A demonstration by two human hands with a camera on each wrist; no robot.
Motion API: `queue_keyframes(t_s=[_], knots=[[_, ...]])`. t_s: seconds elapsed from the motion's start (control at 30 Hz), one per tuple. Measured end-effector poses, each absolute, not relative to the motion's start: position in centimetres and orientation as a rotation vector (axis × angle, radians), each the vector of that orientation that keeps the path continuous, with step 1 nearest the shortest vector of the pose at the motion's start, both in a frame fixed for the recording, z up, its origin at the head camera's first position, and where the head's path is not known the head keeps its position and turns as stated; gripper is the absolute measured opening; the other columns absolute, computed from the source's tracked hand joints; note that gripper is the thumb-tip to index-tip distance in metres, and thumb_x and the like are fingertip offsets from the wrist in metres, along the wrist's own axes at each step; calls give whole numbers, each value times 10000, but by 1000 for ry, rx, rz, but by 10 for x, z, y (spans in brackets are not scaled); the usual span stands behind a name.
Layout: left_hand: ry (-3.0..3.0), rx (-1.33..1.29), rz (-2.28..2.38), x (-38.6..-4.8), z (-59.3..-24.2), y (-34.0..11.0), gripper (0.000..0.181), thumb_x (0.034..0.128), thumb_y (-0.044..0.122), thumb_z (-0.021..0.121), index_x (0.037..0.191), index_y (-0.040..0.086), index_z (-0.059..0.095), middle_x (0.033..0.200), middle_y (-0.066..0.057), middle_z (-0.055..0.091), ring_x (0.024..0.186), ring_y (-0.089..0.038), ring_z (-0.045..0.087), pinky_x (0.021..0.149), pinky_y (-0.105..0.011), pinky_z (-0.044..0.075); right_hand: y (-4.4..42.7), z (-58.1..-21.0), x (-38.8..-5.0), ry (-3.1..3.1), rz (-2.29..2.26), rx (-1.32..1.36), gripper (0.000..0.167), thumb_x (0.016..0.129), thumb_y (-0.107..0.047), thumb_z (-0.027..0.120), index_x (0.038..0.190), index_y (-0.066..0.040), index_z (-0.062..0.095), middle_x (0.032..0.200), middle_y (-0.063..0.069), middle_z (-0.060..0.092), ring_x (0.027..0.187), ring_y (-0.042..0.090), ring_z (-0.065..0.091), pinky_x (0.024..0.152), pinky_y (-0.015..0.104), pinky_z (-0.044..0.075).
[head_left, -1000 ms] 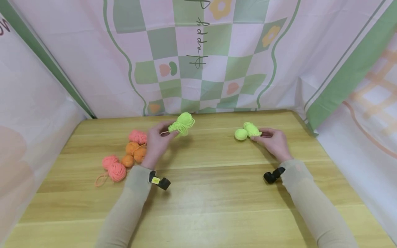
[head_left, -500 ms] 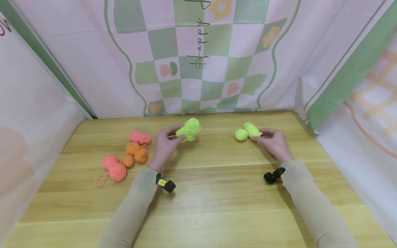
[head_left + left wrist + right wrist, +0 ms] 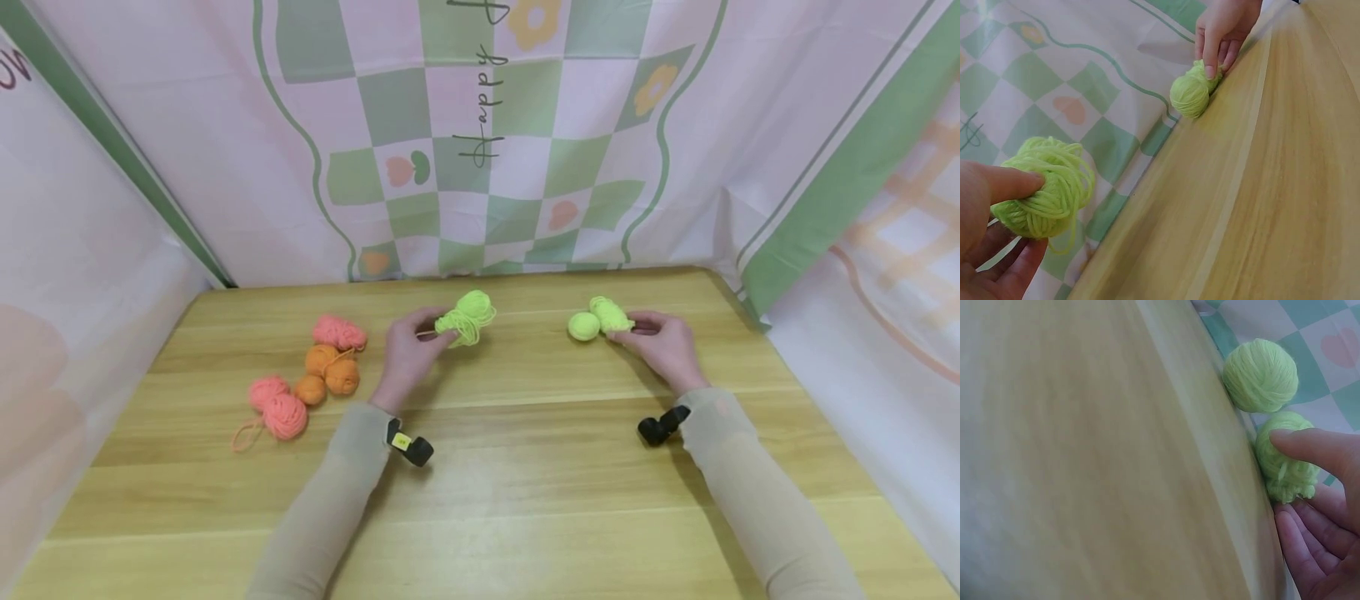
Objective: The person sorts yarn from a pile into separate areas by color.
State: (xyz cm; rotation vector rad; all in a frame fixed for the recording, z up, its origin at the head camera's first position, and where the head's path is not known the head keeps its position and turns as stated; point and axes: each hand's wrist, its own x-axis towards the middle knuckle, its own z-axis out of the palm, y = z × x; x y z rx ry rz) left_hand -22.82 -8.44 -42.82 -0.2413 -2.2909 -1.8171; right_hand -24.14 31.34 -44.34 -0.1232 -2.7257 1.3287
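Pinching a loosely wound lime-green yarn ball point(image 3: 467, 318) in the left hand point(image 3: 411, 354) and an oblong lime-green yarn skein point(image 3: 611, 316) in the right hand point(image 3: 665, 348).
The left hand has its thumb over the ball and fingers beneath, lifting it above the far middle of the wooden worktop point(image 3: 525, 508); the right hand grips the skein's right end at the far right, low at the surface, with a round lime-green yarn ball point(image 3: 583, 327) at the skein's left. On the left lie three orange yarn balls point(image 3: 342, 377), clustered between a coral yarn skein point(image 3: 339, 332) on their far side and a two-lobed coral yarn bundle point(image 3: 285, 416), nearer and further left, trailing a loose loop. Behind the far edge hangs a checked cloth point(image 3: 457, 167).
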Motion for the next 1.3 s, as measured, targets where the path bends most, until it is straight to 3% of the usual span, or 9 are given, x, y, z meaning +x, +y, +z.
queue_keyframes(t_s=[0.77, 1.3], knots=[[-2319, -227, -1798, -236, -441, -76, 366, 849, 38, 820, 1202, 13, 725, 1138, -122, 717, 1042, -258, 668, 882, -281, 568, 313, -442, -241, -2724, 1331, -134, 700, 838, -430, 847, 1351, -6, 631, 1249, 212, 661, 1094, 310, 645, 862, 239, 524], [-2321, -212, -1833, -240, -448, -61, 382, 830, 34, 833, 1196, 7, 726, 1156, -137, 710, 1040, -271, 671, 870, -278, 572, 314, -442, -241, -2726, 1327, -131, 697, 838, -432, 846, 1348, -7, 635, 1244, 211, 663, 1093, 312, 648, 846, 226, 522]])
